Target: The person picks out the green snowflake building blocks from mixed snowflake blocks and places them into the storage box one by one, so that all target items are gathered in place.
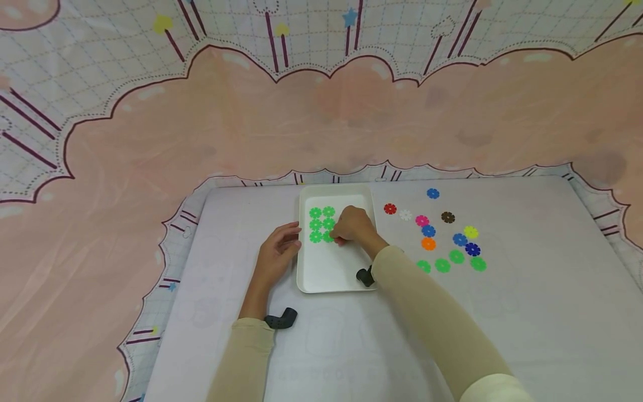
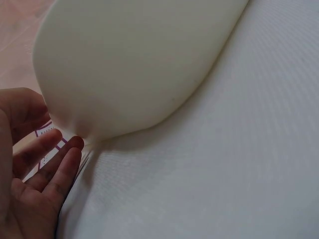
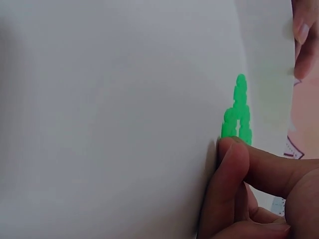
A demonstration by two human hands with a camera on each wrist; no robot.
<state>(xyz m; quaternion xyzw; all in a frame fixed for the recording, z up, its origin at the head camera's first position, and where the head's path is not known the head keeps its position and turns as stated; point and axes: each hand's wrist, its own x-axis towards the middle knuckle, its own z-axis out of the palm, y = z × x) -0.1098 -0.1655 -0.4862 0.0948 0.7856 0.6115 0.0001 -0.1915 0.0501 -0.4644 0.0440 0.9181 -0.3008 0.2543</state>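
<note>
A shallow white tray (image 1: 326, 273) lies on the covered table. Inside its upper left part, flat green notched discs (image 1: 315, 224) stand in two columns; in the right wrist view these green discs (image 3: 240, 102) appear edge-on. My right hand (image 1: 355, 224) reaches over the tray, thumb and index finger pinched at the lowest green disc (image 1: 327, 237) of the right column, mostly hidden by the fingertips. With its fingers loosely bent, my left hand (image 1: 275, 251) touches the tray's left edge; the left wrist view shows its fingertips (image 2: 75, 144) against the tray's outer wall.
Right of the tray lie loose notched discs: a red one (image 1: 390, 209), a white one (image 1: 405, 215), a brown one (image 1: 448, 217), an orange one (image 1: 428, 243), a yellow one (image 1: 471, 231), several blue, and several green ones (image 1: 442, 265). A patterned peach cloth (image 1: 351, 123) hangs behind.
</note>
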